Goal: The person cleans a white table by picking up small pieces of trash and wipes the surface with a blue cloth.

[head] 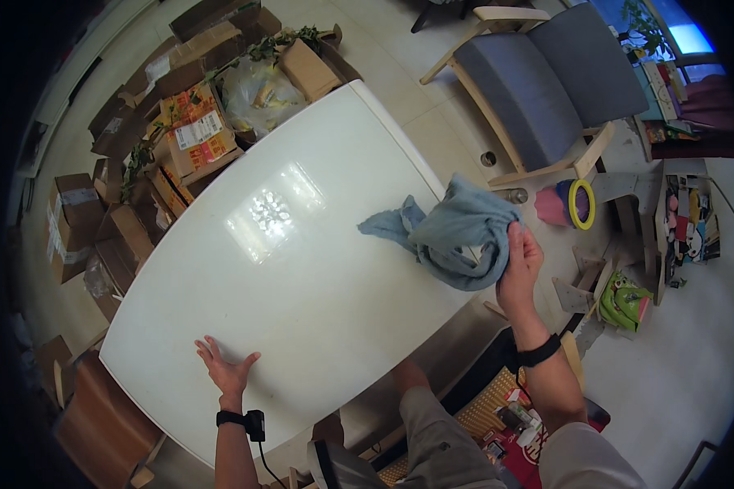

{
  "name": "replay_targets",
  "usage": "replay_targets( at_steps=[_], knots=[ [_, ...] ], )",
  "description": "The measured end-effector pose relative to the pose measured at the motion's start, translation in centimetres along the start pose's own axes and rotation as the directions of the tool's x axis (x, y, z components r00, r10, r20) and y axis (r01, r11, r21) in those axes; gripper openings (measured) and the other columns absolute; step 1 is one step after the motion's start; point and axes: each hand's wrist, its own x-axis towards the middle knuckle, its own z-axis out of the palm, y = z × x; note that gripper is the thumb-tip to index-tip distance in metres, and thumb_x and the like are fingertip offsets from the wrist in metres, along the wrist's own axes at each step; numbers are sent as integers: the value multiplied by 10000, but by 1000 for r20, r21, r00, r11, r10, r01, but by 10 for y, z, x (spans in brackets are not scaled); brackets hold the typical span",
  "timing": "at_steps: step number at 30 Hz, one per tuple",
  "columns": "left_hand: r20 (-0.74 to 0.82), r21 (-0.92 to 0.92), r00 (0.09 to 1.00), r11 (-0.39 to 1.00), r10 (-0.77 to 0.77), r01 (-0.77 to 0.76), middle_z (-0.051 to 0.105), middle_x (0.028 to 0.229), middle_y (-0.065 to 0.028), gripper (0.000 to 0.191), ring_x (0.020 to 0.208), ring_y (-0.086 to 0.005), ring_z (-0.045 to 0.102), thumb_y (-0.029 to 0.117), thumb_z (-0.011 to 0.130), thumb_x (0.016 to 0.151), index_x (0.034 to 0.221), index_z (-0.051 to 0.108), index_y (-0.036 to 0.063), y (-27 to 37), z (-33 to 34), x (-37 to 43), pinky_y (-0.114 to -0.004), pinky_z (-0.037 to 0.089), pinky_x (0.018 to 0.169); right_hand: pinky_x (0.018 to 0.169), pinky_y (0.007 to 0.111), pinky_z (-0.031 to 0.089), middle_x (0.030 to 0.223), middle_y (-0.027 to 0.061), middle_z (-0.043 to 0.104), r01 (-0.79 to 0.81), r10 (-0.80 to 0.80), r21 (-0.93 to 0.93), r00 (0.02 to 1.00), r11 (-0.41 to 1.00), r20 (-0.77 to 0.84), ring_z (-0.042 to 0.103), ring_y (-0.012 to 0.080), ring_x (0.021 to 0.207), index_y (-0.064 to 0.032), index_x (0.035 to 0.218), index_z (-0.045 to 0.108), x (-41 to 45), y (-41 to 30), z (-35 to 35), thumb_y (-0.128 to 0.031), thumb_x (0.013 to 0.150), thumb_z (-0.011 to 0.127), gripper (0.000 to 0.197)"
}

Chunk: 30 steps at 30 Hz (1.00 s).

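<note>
A bunched blue-grey cloth (465, 226) hangs from my right hand (522, 263), whose thumb and fingers pinch its right edge. The cloth is looped, and its loose tail reaches left over the white tabletop (318, 293) near the right edge. At the lower left, my left hand (225, 370) is over the tabletop with its fingers spread, holding nothing; whether the palm touches the surface cannot be told. Both wrists wear black straps, the left one with a small black device and a cable.
Opened cardboard boxes (137, 235) and a plastic bag (263, 95) crowd the table's far left side. A grey cushioned armchair (514, 91) stands beyond the right edge, near a pink bin (550, 206). A brown chair (101, 422) touches the lower left area.
</note>
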Motion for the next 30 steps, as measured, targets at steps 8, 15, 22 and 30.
replay_targets(
  at_steps=[8, 15, 22, 30],
  knots=[
    [-2, -24, 1000, 1000, 13, -13, 89, 1565, -231, 1321, 1420, -459, 145, 501, 903, 509, 1524, 143, 129, 10, 6, 3, -525, 296, 1103, 997, 342, 409, 1312, 244, 511, 98, 30, -742, 987, 663, 158, 539, 342, 1164, 14, 1381, 429, 49, 156, -57, -456, 806, 722, 798],
    [16, 3, 1000, 1000, -24, 24, 81, 1569, -224, 1306, 1429, -442, 133, 490, 905, 515, 1522, 157, 126, 10, -1, 1, -520, 285, 1111, 1027, 705, 196, 1528, 254, 194, 57, 162, -967, 982, 249, 99, 181, 452, 1406, -115, 1491, 258, 24, 144, 22, -617, 674, 755, 1081],
    [16, -12, 1000, 1000, -3, 3, 94, 1566, -226, 1302, 1433, -434, 126, 464, 911, 518, 1520, 160, 108, 6, 1, 0, -513, 272, 1121, 1021, 725, 178, 1543, 183, 215, 219, -77, -938, 976, 270, 205, 186, 428, 1412, -193, 1470, 321, 50, 186, 1, -446, 799, 690, 807],
    [18, -39, 1000, 999, 22, -21, 107, 1562, -232, 1297, 1433, -431, 123, 450, 914, 521, 1511, 169, 68, 2, 0, 1, -509, 234, 1141, 959, 516, 382, 1317, 139, 528, 569, -375, -682, 820, 459, 432, 442, 342, 1271, -145, 1187, 609, 0, 198, 64, -124, 729, 605, 458]
  ],
)
